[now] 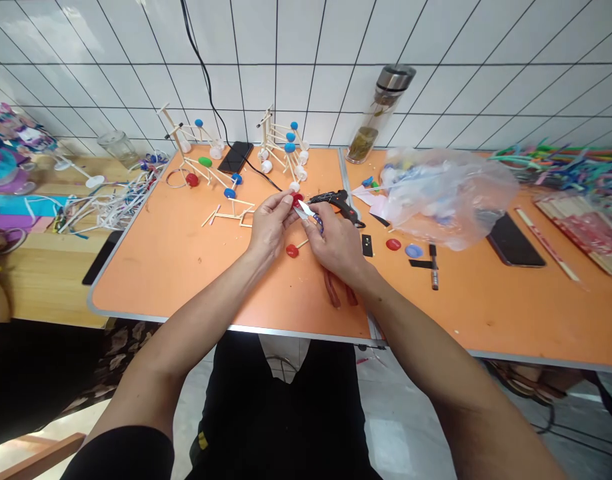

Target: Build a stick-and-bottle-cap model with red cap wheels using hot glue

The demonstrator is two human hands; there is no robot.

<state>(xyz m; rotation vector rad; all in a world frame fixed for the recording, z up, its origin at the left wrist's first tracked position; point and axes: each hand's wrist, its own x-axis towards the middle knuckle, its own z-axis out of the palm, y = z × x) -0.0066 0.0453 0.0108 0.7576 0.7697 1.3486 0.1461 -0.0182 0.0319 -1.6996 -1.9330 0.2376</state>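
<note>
Tiled wall [306, 40], orange table [161, 267] beneath hands [269, 225]

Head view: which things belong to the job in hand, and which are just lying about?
Likely the job:
red bottle cap, in the left hand
pointed blade, in the right hand
stick-and-cap frames
glue gun
loose red cap below

Probably just lying about:
drink bottle with steel lid
phone by the wall
phone on the right
</note>
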